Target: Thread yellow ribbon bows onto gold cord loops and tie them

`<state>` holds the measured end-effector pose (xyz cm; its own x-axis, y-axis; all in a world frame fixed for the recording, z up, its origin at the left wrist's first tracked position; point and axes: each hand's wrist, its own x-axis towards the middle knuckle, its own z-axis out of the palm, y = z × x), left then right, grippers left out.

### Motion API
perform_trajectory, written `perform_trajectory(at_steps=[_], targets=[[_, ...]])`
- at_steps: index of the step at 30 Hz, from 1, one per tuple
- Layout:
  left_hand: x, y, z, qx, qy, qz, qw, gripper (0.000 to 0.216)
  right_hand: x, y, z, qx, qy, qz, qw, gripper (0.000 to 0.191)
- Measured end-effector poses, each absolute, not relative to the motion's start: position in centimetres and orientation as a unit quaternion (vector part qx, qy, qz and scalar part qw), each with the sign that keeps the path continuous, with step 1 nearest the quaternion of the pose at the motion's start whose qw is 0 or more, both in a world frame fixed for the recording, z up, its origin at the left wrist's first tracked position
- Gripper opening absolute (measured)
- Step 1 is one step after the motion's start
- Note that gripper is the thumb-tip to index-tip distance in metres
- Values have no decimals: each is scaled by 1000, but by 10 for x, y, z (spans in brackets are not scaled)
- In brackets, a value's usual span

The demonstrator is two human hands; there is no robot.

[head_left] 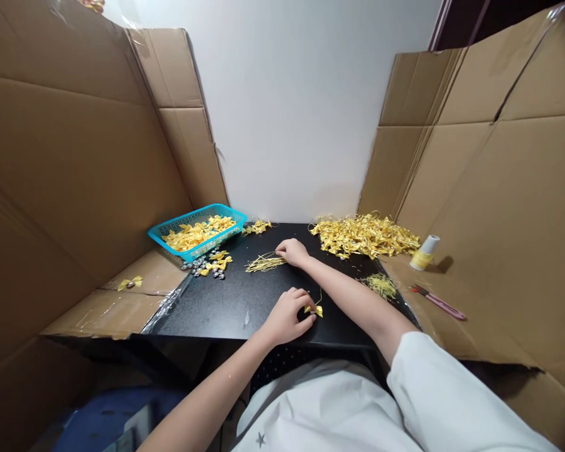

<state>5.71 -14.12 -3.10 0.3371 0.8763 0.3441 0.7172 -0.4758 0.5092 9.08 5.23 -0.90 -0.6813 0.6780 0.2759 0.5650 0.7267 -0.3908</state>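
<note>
Near the front edge of the black table, my left hand [289, 317] is closed on a small yellow ribbon bow [317, 311], with a thin yellow strand rising from it. My right hand [292, 252] reaches across to the middle of the table. Its fingertips pinch at the right end of a bundle of cut yellow strings [263, 262]; how many they grip is too small to tell. Left of the bundle lie silver beads [200, 267] and several loose yellow bows [221, 263].
A turquoise basket [164, 247] of yellow bows stands at the back left. A heap of bows with strings [365, 235] lies at the back right. Yellow scraps [380, 285], a spool of yellow string [424, 254] and a pink-handled cutter [440, 302] are on the right. Cardboard walls flank both sides.
</note>
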Motion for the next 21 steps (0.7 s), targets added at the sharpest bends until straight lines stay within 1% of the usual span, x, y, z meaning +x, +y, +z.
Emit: perform_trajectory(at_steps=[2,4,7,10,12,14,17,18,21], targets=[[56,-142,-34,806,493,305,122,9,95,51,-3,-346,-896,139,241,16],[56,-140,-35,792,501,337,88,17,104,49,1,-339,-890,137,273,17],[57,-129,-31,733,555,392,-8,36,119,46,2,-334,-882,125,309,17],[49,-104,-16,667,638,370,-105,53,128,45,0,-338,-873,118,331,15],[37,-85,-4,642,677,331,-144,56,132,44,0,-345,-863,118,348,15],[21,-68,6,616,705,305,-177,48,137,43,0,-347,-855,120,367,15],[5,-52,12,664,696,249,-113,24,155,39,2,-348,-841,123,396,13],[4,-48,11,678,688,242,-93,22,163,36,2,-354,-833,125,406,13],[17,-39,5,690,673,263,-51,31,187,28,-3,-393,-798,137,435,16]])
